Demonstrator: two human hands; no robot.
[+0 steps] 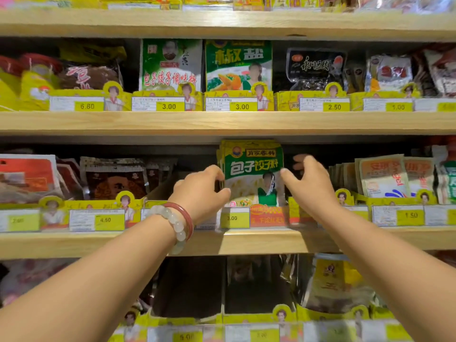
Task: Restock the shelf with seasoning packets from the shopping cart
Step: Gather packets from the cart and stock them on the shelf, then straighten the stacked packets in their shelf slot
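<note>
On the pale wooden shelf [246,239], your left hand [201,193] pinches the green-and-yellow "包子饺子料" seasoning packets [253,174] above a 3.00 tag [234,217]; your right hand [309,185] hovers beside them, fingers spread.

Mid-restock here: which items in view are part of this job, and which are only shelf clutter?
Job:
green packets, upright in their tray
left hand, gripping their left edge
right hand, open beside their right edge
shelf

Not the job:
brown packets
orange packets
3.00 tag
bracelets
</note>
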